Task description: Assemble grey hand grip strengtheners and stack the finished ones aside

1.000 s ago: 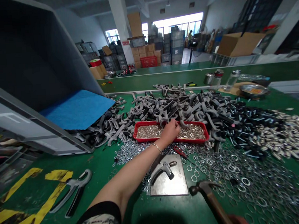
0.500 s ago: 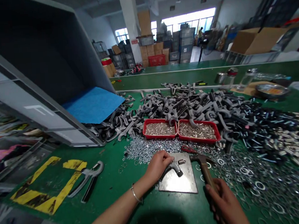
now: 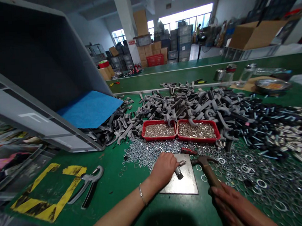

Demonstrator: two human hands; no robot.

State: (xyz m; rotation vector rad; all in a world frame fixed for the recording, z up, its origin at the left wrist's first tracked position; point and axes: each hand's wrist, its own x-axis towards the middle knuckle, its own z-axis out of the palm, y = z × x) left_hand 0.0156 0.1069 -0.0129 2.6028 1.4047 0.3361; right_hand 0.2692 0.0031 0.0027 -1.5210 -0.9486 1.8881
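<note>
My left hand (image 3: 165, 168) is closed over a grey metal part (image 3: 179, 173) on a flat steel plate (image 3: 186, 187). Most of the part is hidden under the fingers; its dark end and a small coil spring (image 3: 182, 163) stick out to the right. A wooden-handled hammer (image 3: 211, 175) is gripped in my right hand (image 3: 228, 202), its head low beside the plate's right edge. Behind the plate lies a small red-handled tool (image 3: 189, 151). To the left, a grey curved-jaw hand tool (image 3: 90, 181) with a black handle rests by the yellow tape.
Two red trays (image 3: 160, 139) of small metal pins stand behind the plate. Beyond them is a heap of grey tool parts (image 3: 189, 103). Metal rings (image 3: 262, 185) are strewn at right, nuts (image 3: 139, 153) at left. A large grey crate (image 3: 75, 142) lies tipped at left.
My left hand has turned and closed further over the grey part, covering more of it. My right hand, with the hammer, has shifted slightly. The view has tilted a little.
</note>
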